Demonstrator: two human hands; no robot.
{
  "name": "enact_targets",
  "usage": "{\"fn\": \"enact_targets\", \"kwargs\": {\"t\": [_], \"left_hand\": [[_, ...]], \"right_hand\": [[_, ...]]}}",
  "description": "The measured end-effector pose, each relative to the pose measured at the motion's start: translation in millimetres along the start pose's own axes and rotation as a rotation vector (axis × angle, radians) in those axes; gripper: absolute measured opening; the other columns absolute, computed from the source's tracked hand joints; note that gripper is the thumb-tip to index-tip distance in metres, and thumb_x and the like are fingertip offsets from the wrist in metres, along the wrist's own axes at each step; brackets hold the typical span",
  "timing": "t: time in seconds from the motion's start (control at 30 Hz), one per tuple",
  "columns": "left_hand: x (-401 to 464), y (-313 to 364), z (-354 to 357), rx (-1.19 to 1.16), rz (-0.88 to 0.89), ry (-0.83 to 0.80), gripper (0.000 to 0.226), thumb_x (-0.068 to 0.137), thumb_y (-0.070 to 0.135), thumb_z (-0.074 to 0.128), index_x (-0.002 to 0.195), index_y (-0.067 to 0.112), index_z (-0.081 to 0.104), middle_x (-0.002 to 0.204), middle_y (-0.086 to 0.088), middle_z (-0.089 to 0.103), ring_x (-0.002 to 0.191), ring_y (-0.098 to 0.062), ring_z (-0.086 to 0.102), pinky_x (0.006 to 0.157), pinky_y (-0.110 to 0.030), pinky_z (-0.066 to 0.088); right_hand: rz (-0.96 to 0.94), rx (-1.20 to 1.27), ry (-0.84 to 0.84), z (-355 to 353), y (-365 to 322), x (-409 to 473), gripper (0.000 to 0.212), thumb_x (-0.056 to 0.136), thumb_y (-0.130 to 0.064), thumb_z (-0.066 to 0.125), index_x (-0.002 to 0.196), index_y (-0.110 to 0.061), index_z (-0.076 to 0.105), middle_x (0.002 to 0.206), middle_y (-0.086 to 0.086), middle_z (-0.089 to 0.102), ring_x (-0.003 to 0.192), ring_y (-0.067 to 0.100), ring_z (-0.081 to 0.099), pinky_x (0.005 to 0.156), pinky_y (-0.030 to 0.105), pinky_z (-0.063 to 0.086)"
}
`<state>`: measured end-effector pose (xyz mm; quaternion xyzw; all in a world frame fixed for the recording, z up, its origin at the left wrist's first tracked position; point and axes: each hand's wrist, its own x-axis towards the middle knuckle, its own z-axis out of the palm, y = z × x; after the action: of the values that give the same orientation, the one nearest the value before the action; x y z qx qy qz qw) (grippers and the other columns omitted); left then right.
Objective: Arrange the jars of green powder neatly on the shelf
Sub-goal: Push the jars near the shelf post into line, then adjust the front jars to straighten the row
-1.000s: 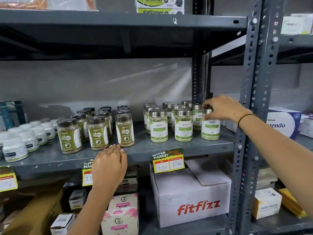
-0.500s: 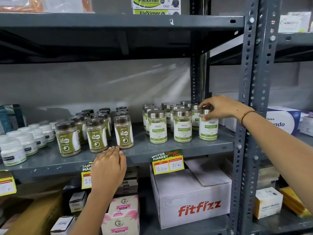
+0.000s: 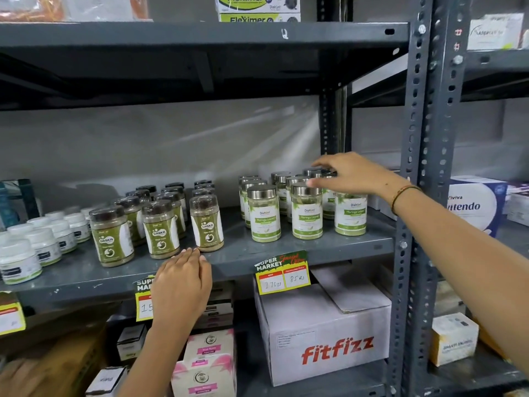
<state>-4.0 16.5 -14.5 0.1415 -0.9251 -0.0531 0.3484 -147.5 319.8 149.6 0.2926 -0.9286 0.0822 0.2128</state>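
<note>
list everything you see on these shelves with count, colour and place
silver-lid jars: three front, more behind, green-white labels, middle shelf right
brown-lid jars: three front, more behind, green labels, middle shelf centre
white tubs: several, middle shelf left
price tags: three, yellow-red, shelf edge
fitfizz box: one, white, lower shelf
pink boxes: stacked, lower shelf
Fleximer boxes: two, top shelf
left hand: on shelf edge
right hand: open, over the silver lids

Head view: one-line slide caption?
Right hand open above silver-lidded green powder jars on the shelf; left hand rests at its front edge.
</note>
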Motion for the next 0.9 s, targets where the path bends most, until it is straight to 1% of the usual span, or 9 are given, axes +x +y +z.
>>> {"fn": "enact_targets", "kwargs": {"t": [0.1, 0.2, 0.3, 0.4, 0.6, 0.77, 0.83, 0.9], "left_hand": [[1, 0, 0, 0.002, 0.005, -0.004, 0.048, 0.094, 0.031, 0.033, 0.109, 0.004, 0.07, 0.115, -0.013, 0.071, 0.109, -0.027, 0.065, 0.099, -0.041, 0.048], [1, -1, 0, 0.001, 0.007, -0.002, 0.051, 0.093, 0.032, 0.029, 0.108, 0.006, 0.07, 0.115, -0.012, 0.072, 0.108, -0.026, 0.065, 0.098, -0.04, 0.048], [1, 0, -1, -0.005, 0.003, 0.001, 0.05, 0.093, 0.032, 0.03, 0.108, 0.005, 0.07, 0.115, -0.012, 0.071, 0.108, -0.026, 0.066, 0.098, -0.04, 0.048], [1, 0, -1, -0.006, 0.003, -0.007, 0.05, 0.093, 0.032, 0.03, 0.107, 0.006, 0.07, 0.114, -0.011, 0.072, 0.106, -0.026, 0.066, 0.098, -0.041, 0.049], [1, 0, -1, -0.008, 0.004, 0.004, 0.05, 0.094, 0.032, 0.03, 0.108, 0.006, 0.07, 0.115, -0.011, 0.071, 0.108, -0.025, 0.065, 0.099, -0.04, 0.048], [0, 0, 0, -0.006, -0.013, 0.006, 0.04, 0.095, 0.028, 0.04, 0.109, 0.006, 0.07, 0.116, -0.011, 0.071, 0.108, -0.025, 0.066, 0.098, -0.04, 0.048], [0, 0, 0, -0.004, -0.013, 0.007, 0.042, 0.095, 0.029, 0.038, 0.109, 0.006, 0.07, 0.115, -0.011, 0.072, 0.107, -0.025, 0.066, 0.098, -0.04, 0.048], [0, 0, 0, -0.005, -0.009, 0.01, 0.043, 0.094, 0.03, 0.036, 0.108, 0.006, 0.07, 0.114, -0.011, 0.072, 0.106, -0.025, 0.066, 0.097, -0.04, 0.048]], "right_hand": [[-0.033, -0.008, -0.035, 11, -13, 5, 0.081, 0.08, -0.075, 0.049, 0.14, -0.02, 0.05, 0.138, 0.005, 0.058, 0.12, 0.023, 0.056, 0.096, 0.038, 0.047], [-0.024, -0.035, -0.05, 22, -18, 10, 0.078, 0.078, -0.074, 0.054, 0.138, -0.024, 0.052, 0.131, 0.003, 0.062, 0.115, 0.024, 0.058, 0.095, 0.04, 0.047], [-0.025, -0.024, -0.044, 29, -19, 13, 0.077, 0.077, -0.07, 0.061, 0.138, -0.024, 0.052, 0.128, 0.004, 0.063, 0.112, 0.023, 0.059, 0.094, 0.038, 0.048], [-0.019, 0.015, -0.036, 29, -18, 14, 0.074, 0.076, -0.065, 0.066, 0.136, -0.024, 0.054, 0.128, 0.003, 0.063, 0.112, 0.022, 0.059, 0.095, 0.04, 0.049], [-0.014, 0.098, -0.053, 25, -16, 11, 0.071, 0.075, -0.06, 0.072, 0.134, -0.025, 0.057, 0.126, 0.001, 0.064, 0.114, 0.019, 0.06, 0.098, 0.038, 0.048], [-0.014, 0.118, -0.06, 26, -13, 12, 0.073, 0.074, -0.059, 0.073, 0.136, -0.025, 0.055, 0.13, 0.003, 0.062, 0.117, 0.02, 0.058, 0.1, 0.037, 0.047], [-0.004, 0.119, -0.067, 25, -13, 12, 0.081, 0.073, -0.063, 0.071, 0.141, -0.026, 0.049, 0.135, 0.004, 0.059, 0.121, 0.021, 0.055, 0.102, 0.038, 0.045], [0.002, 0.118, -0.01, 21, -16, 13, 0.09, 0.072, -0.071, 0.065, 0.145, -0.024, 0.043, 0.144, 0.005, 0.052, 0.129, 0.024, 0.049, 0.106, 0.041, 0.04]]}}
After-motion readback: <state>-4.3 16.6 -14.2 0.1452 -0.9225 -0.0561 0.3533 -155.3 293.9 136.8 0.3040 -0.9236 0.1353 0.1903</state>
